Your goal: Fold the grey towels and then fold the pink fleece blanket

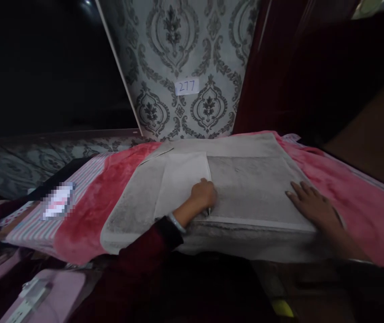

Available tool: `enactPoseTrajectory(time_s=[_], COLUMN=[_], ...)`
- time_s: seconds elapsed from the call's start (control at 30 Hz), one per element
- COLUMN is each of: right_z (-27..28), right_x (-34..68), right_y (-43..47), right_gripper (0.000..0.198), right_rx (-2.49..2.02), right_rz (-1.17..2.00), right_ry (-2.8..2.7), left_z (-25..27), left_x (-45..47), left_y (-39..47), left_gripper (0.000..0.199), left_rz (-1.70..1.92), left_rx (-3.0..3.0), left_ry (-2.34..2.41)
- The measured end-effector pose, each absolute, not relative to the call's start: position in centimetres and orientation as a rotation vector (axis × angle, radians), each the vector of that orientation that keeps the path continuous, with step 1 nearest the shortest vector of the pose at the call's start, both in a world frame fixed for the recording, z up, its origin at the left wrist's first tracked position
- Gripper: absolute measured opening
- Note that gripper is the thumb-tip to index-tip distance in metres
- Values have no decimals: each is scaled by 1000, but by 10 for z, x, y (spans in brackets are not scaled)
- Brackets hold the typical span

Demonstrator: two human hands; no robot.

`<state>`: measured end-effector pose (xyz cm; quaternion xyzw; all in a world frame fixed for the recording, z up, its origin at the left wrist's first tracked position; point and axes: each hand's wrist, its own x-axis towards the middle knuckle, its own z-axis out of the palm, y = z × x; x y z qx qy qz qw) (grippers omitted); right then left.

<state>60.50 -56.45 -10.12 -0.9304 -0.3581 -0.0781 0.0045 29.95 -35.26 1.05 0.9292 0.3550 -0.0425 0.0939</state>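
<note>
A large grey plush cloth (249,179) with pale hemmed edges lies spread out in front of me, and part of it is folded over so that a paler flap (181,179) rests on its left half. My left hand (203,195) is closed on the right edge of this flap, with the fingers curled under and their tips hidden. Flat on the cloth's right side rests my right hand (313,206), its fingers spread and holding nothing.
Beneath the grey cloth is a red and pink blanket (87,215), with a striped cloth (44,224) at its left. A blurred-out object (58,201) lies on the stripes. Behind stand a patterned wall (192,49) and a dark screen (44,67). A power strip (30,300) is at lower left.
</note>
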Motion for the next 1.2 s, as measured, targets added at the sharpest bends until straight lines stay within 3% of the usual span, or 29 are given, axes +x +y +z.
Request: enactPoseTrajectory(time_s=[0.2,0.27,0.33,0.47,0.53,0.67,0.83,1.03,1.2], right_z=[-45,-25,-13,-12,-16,-18,-14,-32,-51], right_x=[569,541,510,465,455,446,458,496,499], right_y=[-521,-480,-434,-352,-324,-292,-289,-329,-340], right_gripper=[47,49,52,57,61,68,64,64,59], right_rx=[-2711,-2500,-2311,-2191,-2150,-2069,-2001,-2150,-2194], right_rz=[-270,-63,370,584,572,438,278,197,215], right_ry=[-1049,-1117,-1093,-1138,-1171,-1262,-1301,-1170,-1163], left_z=[8,2,-7,-26,-35,-44,-39,-58,-80], left_x=[282,277,270,252,242,230,242,272,272], left_y=[-359,-371,-386,-400,-397,-383,-376,-397,-401], left_gripper=[33,30,27,34,36,19,35,25,38], left_rz=[-47,67,198,402,463,474,686,645,648], left_rx=[2850,2908,2959,2958,2941,3015,3044,3165,3189], left_ry=[1003,970,931,948,986,876,714,486,470])
